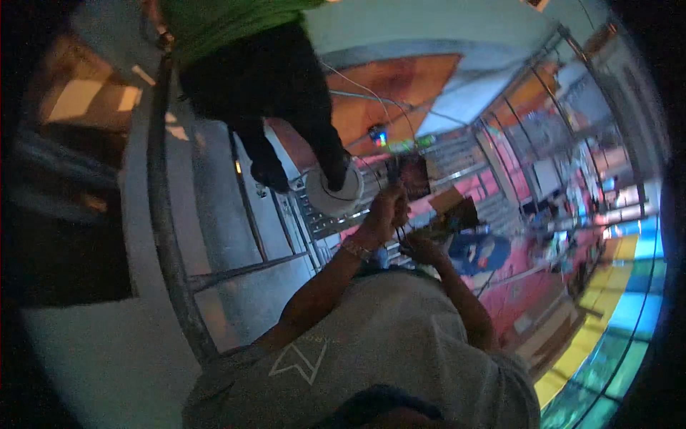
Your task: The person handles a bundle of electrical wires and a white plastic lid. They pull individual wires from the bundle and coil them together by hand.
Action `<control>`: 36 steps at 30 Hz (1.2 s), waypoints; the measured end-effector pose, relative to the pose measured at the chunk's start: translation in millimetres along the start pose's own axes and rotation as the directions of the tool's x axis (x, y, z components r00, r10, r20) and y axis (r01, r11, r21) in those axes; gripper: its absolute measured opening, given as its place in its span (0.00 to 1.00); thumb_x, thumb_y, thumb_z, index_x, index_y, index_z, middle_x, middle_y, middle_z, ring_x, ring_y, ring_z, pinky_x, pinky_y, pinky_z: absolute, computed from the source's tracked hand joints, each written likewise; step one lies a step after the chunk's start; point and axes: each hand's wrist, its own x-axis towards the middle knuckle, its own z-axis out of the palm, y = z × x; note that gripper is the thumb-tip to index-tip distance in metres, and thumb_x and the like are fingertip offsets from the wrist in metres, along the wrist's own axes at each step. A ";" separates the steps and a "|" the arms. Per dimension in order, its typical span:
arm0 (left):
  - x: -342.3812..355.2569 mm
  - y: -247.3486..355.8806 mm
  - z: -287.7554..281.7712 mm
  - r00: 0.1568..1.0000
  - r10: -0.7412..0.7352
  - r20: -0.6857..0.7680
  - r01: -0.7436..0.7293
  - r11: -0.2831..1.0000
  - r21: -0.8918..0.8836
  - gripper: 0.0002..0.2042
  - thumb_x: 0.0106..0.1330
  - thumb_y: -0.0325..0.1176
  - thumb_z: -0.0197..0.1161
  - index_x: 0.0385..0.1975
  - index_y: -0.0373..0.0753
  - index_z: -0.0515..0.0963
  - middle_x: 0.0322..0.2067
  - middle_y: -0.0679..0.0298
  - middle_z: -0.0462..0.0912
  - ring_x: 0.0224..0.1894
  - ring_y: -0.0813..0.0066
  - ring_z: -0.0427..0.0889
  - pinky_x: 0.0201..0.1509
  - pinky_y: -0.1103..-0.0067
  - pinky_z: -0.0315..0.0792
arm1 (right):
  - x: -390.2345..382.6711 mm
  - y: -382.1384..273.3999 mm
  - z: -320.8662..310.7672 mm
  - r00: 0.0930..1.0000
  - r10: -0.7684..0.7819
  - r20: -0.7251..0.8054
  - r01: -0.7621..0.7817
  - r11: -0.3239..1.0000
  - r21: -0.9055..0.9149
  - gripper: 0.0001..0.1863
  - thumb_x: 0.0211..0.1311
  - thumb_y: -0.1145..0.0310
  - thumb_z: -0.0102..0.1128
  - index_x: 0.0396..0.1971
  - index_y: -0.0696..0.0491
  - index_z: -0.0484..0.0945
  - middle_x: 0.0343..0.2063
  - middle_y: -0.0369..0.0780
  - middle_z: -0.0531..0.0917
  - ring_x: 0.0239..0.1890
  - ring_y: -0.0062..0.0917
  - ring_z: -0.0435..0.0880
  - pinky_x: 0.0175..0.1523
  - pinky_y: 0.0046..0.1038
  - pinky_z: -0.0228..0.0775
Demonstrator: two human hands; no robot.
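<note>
My left hand [388,209] is closed on a slim dark tool [393,171], too dim to identify, which points up from my grip. Just below and to the right, my right hand [420,248] has curled fingers around the lower end of thin dark strands hanging from that grip; what exactly it holds is unclear. Beyond my hands, a white round bucket [321,199] stands on a metal scaffold plank [464,161], with a dark square item [418,175] beside it.
A co-worker [243,64] in green top and dark trousers has a foot on the bucket. Metal railings [161,222] border the platform. A blue bag-like item [477,254], cardboard [446,200] and hanging cables [364,89] are nearby. Coloured panels [614,286] line the right.
</note>
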 end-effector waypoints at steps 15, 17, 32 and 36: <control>-1.0 0.8 33.4 0.998 0.033 0.050 -0.032 0.999 -0.009 0.17 0.76 0.49 0.50 0.28 0.46 0.71 0.15 0.75 0.60 0.13 0.84 0.54 0.17 0.81 0.49 | -29.4 -32.5 -47.0 0.960 -0.148 -0.237 0.080 0.959 -0.273 0.30 0.55 0.52 0.70 0.53 0.55 0.74 0.46 0.49 0.81 0.49 0.44 0.80 0.56 0.40 0.73; 0.9 3.0 30.5 0.999 0.019 -0.033 -0.019 1.000 -0.003 0.16 0.76 0.48 0.50 0.27 0.46 0.70 0.14 0.75 0.59 0.13 0.84 0.55 0.17 0.81 0.49 | -31.3 -48.8 -81.6 0.910 -0.241 -0.337 0.170 0.959 -0.227 0.35 0.53 0.52 0.71 0.57 0.56 0.71 0.48 0.51 0.81 0.52 0.46 0.80 0.57 0.41 0.72; 7.8 -9.8 24.5 0.997 -0.011 -0.075 0.021 0.992 0.125 0.14 0.74 0.47 0.53 0.30 0.45 0.72 0.17 0.73 0.66 0.15 0.78 0.62 0.18 0.77 0.58 | -63.5 -404.8 -295.3 0.407 -0.807 -0.428 0.890 0.455 -0.012 0.15 0.66 0.62 0.54 0.40 0.59 0.82 0.40 0.47 0.82 0.37 0.29 0.83 0.45 0.40 0.80; 6.9 -21.2 15.4 1.000 -0.021 -0.014 0.022 0.997 0.069 0.14 0.74 0.48 0.53 0.29 0.46 0.71 0.16 0.73 0.63 0.13 0.81 0.58 0.17 0.78 0.53 | -62.0 -408.2 -290.9 0.425 -0.823 -0.376 0.899 0.433 0.069 0.16 0.66 0.62 0.53 0.42 0.59 0.81 0.41 0.47 0.82 0.38 0.29 0.83 0.45 0.42 0.79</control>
